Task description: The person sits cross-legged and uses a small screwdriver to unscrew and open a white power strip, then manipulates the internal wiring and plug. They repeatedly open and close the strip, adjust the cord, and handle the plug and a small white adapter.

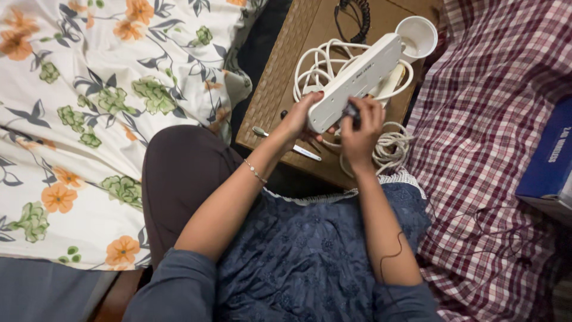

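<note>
A white power strip [357,77] is raised over a brown wicker table [280,77], its near end gripped by my left hand [298,114]. My right hand [362,125] pinches a small dark plug [351,111] at that same end of the strip. The strip's white cable [390,146] lies coiled on the table beneath and beside my hands.
A white cup [417,37] and a black coiled cord [357,18] sit at the table's far side. A slim tool with a white handle [295,147] lies near its front edge. Floral bedding [89,119] is left, checked cloth [488,149] right, with a blue box [551,161].
</note>
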